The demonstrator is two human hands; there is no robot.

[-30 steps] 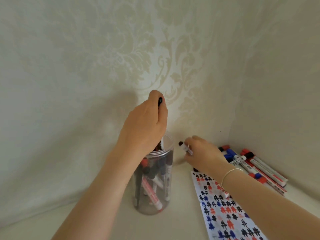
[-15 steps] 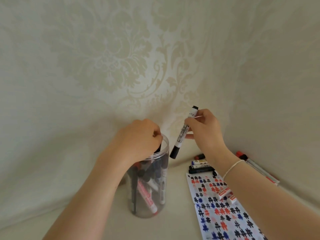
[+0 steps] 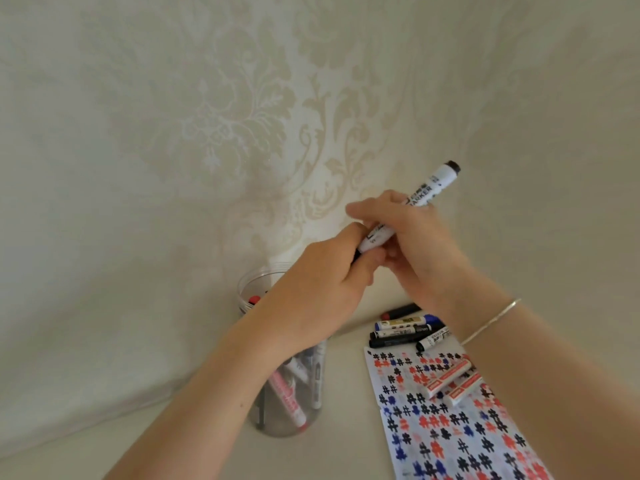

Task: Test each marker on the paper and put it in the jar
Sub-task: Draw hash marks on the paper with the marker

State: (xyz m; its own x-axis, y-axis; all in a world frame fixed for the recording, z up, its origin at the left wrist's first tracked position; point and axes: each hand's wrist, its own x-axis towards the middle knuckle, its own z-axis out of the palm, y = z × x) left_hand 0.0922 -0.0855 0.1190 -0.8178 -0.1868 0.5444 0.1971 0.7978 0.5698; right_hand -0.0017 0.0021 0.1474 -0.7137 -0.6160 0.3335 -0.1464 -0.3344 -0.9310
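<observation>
Both hands hold one white marker with a black end (image 3: 427,188) in the air above the table. My right hand (image 3: 412,244) grips its barrel, the black end pointing up and right. My left hand (image 3: 322,289) closes round its lower, capped end, which is hidden in the fingers. The clear plastic jar (image 3: 256,278) stands under my left wrist with several markers inside. The paper (image 3: 450,420), covered in black, red and blue hash marks, lies at the lower right.
Several loose markers (image 3: 401,329) lie beyond the paper's far edge, and three red-and-white ones (image 3: 450,377) rest on the paper. Patterned wallpaper closes the corner behind and to the right. My right wrist wears a thin bracelet (image 3: 491,322).
My left hand left the jar's mouth and came up to the marker's lower end. My right hand lifted that marker from the pile and tilted it up to the right.
</observation>
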